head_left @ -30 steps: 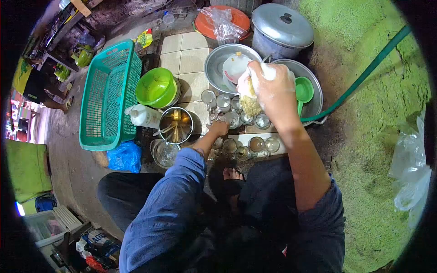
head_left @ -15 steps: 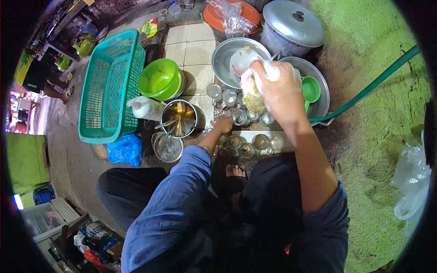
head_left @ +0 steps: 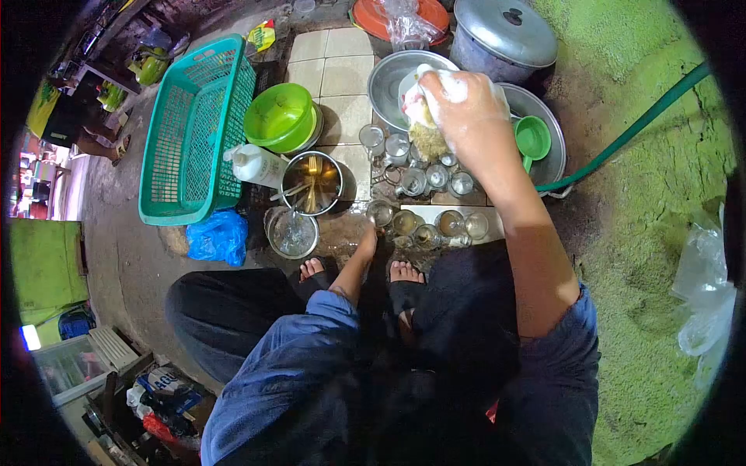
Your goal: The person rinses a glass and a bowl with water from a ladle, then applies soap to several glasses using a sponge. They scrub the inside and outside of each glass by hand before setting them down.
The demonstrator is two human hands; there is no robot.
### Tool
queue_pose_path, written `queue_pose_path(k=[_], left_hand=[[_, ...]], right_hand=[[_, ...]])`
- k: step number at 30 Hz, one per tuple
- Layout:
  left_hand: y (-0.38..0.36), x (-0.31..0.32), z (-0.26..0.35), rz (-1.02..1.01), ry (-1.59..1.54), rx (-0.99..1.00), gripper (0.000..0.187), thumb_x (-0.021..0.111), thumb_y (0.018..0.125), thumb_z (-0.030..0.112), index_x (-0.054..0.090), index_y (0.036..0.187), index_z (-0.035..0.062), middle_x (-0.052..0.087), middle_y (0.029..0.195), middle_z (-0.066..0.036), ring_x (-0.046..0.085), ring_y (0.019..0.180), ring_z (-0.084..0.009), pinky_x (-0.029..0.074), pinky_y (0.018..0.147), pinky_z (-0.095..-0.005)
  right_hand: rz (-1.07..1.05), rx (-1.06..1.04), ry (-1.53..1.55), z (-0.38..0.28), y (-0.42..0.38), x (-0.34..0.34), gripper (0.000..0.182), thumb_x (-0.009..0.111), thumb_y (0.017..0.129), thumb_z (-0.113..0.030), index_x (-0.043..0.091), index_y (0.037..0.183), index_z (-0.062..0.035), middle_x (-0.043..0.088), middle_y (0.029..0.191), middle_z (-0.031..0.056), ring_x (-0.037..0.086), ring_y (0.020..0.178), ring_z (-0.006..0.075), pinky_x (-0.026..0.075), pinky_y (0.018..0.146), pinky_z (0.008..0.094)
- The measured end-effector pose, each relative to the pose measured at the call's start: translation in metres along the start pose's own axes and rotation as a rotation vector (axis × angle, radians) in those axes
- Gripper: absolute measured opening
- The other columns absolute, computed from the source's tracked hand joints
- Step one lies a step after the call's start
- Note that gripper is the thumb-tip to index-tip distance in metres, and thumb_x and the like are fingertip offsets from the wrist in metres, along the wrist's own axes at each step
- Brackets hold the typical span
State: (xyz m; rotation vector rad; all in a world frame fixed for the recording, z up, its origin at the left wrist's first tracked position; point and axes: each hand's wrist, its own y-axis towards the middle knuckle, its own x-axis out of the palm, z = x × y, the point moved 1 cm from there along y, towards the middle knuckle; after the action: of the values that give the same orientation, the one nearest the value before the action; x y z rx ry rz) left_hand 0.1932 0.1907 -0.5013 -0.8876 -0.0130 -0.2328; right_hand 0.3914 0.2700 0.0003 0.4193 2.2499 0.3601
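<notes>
My right hand [head_left: 470,109], covered in white suds, is closed around a soapy yellowish scrubbing sponge [head_left: 429,141] above the glasses and the metal basin. Low by the front row, my left hand [head_left: 367,242] has its fingers at the side of a glass mug [head_left: 381,213]; the fingertips are partly hidden. Several more glass mugs [head_left: 414,182] stand in a cluster behind, some under the sponge. Nearer my feet, other glasses [head_left: 451,223] with cloudy liquid stand along the tile edge.
A metal basin [head_left: 381,81] holds a pale dish. Another basin [head_left: 556,155] holds a green dipper [head_left: 532,138], beside a green hose [head_left: 645,128]. On the left are a pot of cutlery [head_left: 339,180], white bottle [head_left: 260,167], green bowl [head_left: 277,116] and teal basket [head_left: 148,186]. A lidded pot [head_left: 505,31] stands behind.
My left hand has drawn back from the glass cluster to the front-row mug. My right hand keeps the sponge at nearly the same place. The view has shifted slightly.
</notes>
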Motion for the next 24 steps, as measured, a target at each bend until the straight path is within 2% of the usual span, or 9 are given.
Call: queue_pose_path(k=[4, 6, 7, 8, 10, 13, 15, 19, 24], left_hand=[[-0.010, 0.000, 0.024, -0.081, 0.026, -0.113, 0.058, 0.028, 0.095, 0.049, 0.056, 0.111, 0.0004, 0.060, 0.107, -0.012, 0.050, 0.106, -0.0205, 0.035, 0.092, -0.0374], [-0.013, -0.011, 0.036, 0.137, 0.124, 0.263, 0.055, 0.032, 0.094, 0.047, 0.056, 0.107, -0.0002, 0.063, 0.097, -0.016, 0.058, 0.095, -0.0254, 0.042, 0.082, -0.0448], [-0.023, -0.017, 0.051, 0.141, 0.121, 0.271, 0.055, 0.032, 0.094, 0.047, 0.056, 0.107, -0.0002, 0.063, 0.097, -0.016, 0.058, 0.095, -0.0254, 0.042, 0.082, -0.0448], [-0.043, -0.025, 0.077, 0.180, 0.670, 0.353, 0.055, 0.033, 0.094, 0.047, 0.053, 0.112, -0.0013, 0.063, 0.096, -0.019, 0.060, 0.091, -0.0315, 0.044, 0.079, -0.0465], [-0.061, -0.037, 0.094, 0.253, 1.240, 0.544, 0.057, 0.042, 0.089, 0.047, 0.056, 0.113, -0.0029, 0.062, 0.094, -0.027, 0.060, 0.087, -0.0429, 0.047, 0.077, -0.0486], [-0.053, -0.057, 0.107, 0.328, 1.205, 0.282, 0.055, 0.049, 0.085, 0.050, 0.064, 0.099, -0.0014, 0.064, 0.093, -0.025, 0.061, 0.091, -0.0402, 0.047, 0.080, -0.0471], [-0.090, -0.048, 0.139, 0.335, 1.230, 0.275, 0.053, 0.056, 0.080, 0.051, 0.068, 0.085, -0.0012, 0.064, 0.091, -0.024, 0.062, 0.090, -0.0385, 0.048, 0.077, -0.0464], [-0.115, -0.046, 0.157, 0.371, 1.488, 0.433, 0.038, 0.060, 0.080, 0.037, 0.068, 0.081, 0.0007, 0.066, 0.086, -0.019, 0.065, 0.082, -0.0331, 0.052, 0.071, -0.0422], [-0.150, -0.044, 0.190, 0.112, 1.921, 0.690, 0.017, 0.059, 0.075, 0.020, 0.069, 0.077, 0.0063, 0.067, 0.080, -0.014, 0.067, 0.074, -0.0286, 0.053, 0.062, -0.0393]], right_hand=[[-0.077, 0.071, 0.012, -0.006, 0.000, 0.000, 0.039, 0.051, 0.084, -0.039, 0.066, 0.081, -0.0027, 0.061, 0.080, 0.0232, 0.058, 0.077, 0.0403, 0.045, 0.072, 0.0442], [-0.055, 0.061, -0.040, -0.006, 0.002, 0.000, 0.044, 0.051, 0.083, -0.042, 0.066, 0.083, -0.0002, 0.062, 0.085, 0.0236, 0.059, 0.082, 0.0409, 0.045, 0.076, 0.0466], [-0.115, 0.123, -0.048, -0.009, 0.003, -0.003, 0.045, 0.051, 0.084, -0.043, 0.066, 0.085, -0.0007, 0.062, 0.087, 0.0236, 0.058, 0.084, 0.0409, 0.045, 0.077, 0.0468], [-0.176, 0.185, -0.056, -0.011, 0.004, -0.005, 0.046, 0.050, 0.084, -0.045, 0.066, 0.086, -0.0013, 0.062, 0.090, 0.0237, 0.058, 0.086, 0.0409, 0.045, 0.078, 0.0471], [-0.147, 0.158, -0.081, -0.012, 0.002, -0.003, 0.047, 0.050, 0.084, -0.045, 0.066, 0.087, -0.0019, 0.062, 0.091, 0.0236, 0.059, 0.087, 0.0407, 0.045, 0.078, 0.0473], [-0.161, 0.132, -0.114, -0.014, 0.001, -0.002, 0.046, 0.052, 0.083, -0.046, 0.065, 0.092, -0.0025, 0.062, 0.093, 0.0237, 0.059, 0.089, 0.0401, 0.045, 0.080, 0.0459], [-0.207, 0.129, -0.122, -0.010, 0.000, 0.001, 0.046, 0.053, 0.083, -0.045, 0.064, 0.095, -0.0024, 0.062, 0.093, 0.0239, 0.059, 0.090, 0.0395, 0.045, 0.081, 0.0444], [-0.254, 0.039, -0.029, 0.011, 0.002, 0.016, 0.032, 0.056, 0.083, -0.034, 0.060, 0.101, -0.0076, 0.062, 0.097, 0.0211, 0.058, 0.094, 0.0381, 0.045, 0.082, 0.0429], [-0.319, 0.012, 0.027, 0.021, -0.003, 0.033, 0.031, 0.059, 0.082, -0.024, 0.053, 0.108, -0.0089, 0.061, 0.103, 0.0202, 0.058, 0.097, 0.0364, 0.045, 0.084, 0.0414]])
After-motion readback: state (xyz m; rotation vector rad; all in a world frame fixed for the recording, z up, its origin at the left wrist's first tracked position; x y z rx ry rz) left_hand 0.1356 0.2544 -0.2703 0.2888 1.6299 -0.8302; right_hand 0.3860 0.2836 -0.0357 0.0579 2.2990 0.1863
